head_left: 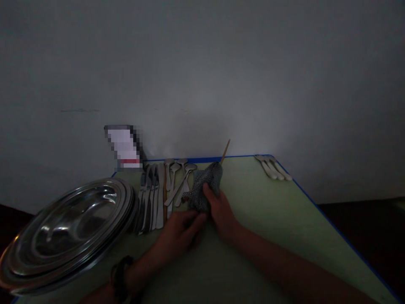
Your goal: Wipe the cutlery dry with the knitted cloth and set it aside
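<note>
My right hand [221,211] is closed around a dark checkered cloth [205,183] over the pale green table [259,211]. A thin wooden stick [225,152] pokes out of the cloth's far end. My left hand [179,234] sits just left of it, fingers curled at the cloth's near end, and what they grip is hard to make out in the dim light. A dark band circles my left wrist.
A row of steel knives [152,196] and spoons [179,177] lies left of the cloth. A stack of steel plates [68,230] fills the near left. Three white-handled utensils [274,166] lie at the far right corner. The blue table edge runs along the right side.
</note>
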A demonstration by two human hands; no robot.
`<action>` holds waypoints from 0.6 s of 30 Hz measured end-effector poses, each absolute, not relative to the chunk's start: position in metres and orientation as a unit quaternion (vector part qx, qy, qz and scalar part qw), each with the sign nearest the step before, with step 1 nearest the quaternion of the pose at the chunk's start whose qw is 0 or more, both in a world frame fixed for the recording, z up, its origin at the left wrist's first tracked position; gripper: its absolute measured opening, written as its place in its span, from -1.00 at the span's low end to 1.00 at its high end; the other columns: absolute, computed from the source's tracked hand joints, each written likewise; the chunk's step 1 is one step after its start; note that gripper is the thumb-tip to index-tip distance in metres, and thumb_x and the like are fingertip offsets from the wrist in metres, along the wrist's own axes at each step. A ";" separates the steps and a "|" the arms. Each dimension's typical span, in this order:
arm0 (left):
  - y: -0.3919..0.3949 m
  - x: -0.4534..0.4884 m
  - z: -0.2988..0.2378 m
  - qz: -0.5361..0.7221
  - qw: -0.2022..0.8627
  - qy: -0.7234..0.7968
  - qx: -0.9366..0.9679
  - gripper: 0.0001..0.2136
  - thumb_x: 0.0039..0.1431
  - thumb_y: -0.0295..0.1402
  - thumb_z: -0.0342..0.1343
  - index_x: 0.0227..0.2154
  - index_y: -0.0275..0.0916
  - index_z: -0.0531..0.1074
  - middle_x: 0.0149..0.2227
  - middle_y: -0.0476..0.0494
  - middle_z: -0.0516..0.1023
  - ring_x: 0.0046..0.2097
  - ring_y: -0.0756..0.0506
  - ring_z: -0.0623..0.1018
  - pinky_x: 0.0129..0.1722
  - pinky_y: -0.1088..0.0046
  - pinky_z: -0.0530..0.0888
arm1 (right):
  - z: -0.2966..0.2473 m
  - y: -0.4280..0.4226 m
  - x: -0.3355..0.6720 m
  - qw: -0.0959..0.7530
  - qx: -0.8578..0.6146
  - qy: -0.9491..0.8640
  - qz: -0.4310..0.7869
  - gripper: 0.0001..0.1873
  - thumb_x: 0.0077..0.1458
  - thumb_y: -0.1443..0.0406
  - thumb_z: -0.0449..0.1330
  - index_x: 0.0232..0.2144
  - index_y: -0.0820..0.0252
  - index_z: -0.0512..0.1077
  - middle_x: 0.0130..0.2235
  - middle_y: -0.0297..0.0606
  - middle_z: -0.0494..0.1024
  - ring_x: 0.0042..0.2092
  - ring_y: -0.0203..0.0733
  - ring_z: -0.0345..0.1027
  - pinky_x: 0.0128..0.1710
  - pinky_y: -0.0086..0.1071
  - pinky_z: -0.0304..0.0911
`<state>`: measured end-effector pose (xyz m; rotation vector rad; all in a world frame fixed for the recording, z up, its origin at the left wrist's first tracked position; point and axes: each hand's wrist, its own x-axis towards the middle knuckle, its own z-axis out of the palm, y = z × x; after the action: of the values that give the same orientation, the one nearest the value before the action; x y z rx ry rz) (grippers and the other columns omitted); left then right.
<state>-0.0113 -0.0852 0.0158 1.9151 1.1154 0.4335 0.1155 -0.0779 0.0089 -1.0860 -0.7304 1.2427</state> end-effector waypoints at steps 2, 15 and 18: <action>-0.087 -0.012 0.015 0.151 0.393 0.416 0.806 -0.65 0.19 -0.21 -0.13 -0.65 -0.26 0.25 -0.69 0.11 0.23 -0.62 0.08 0.25 -0.62 0.61 0.16 | 0.013 -0.067 0.124 0.649 -0.377 -0.249 0.612 -0.46 0.00 -0.09 -0.01 -0.25 0.21 0.44 -0.28 -0.22 0.55 -0.16 -0.13 0.40 -0.11 -0.26 0.26; -0.099 -0.004 0.022 0.141 0.391 0.429 0.802 -0.75 0.20 -0.27 -0.13 -0.18 -0.26 0.34 -0.63 0.09 0.42 -0.59 0.03 0.36 -0.58 0.59 0.21 | -0.007 -0.040 0.161 0.682 -0.505 -0.251 0.466 -0.62 -0.01 0.03 0.07 -0.39 0.23 0.42 -0.35 -0.25 0.55 -0.31 -0.19 0.40 -0.27 -0.36 0.29; -0.100 -0.002 0.019 0.115 0.363 0.450 0.808 -0.75 0.16 -0.19 -0.05 -0.22 -0.22 0.39 -0.61 0.07 0.46 -0.57 0.01 0.40 -0.58 0.57 0.21 | -0.013 -0.041 0.160 0.667 -0.524 -0.306 0.432 -0.55 0.00 -0.01 0.01 -0.29 0.23 0.38 -0.26 -0.21 0.53 -0.25 -0.17 0.39 -0.25 -0.34 0.26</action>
<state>-0.0017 -0.1005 0.0186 2.0791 1.1572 0.2958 0.1604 -0.0411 -0.0126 -1.1817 -0.6911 0.9756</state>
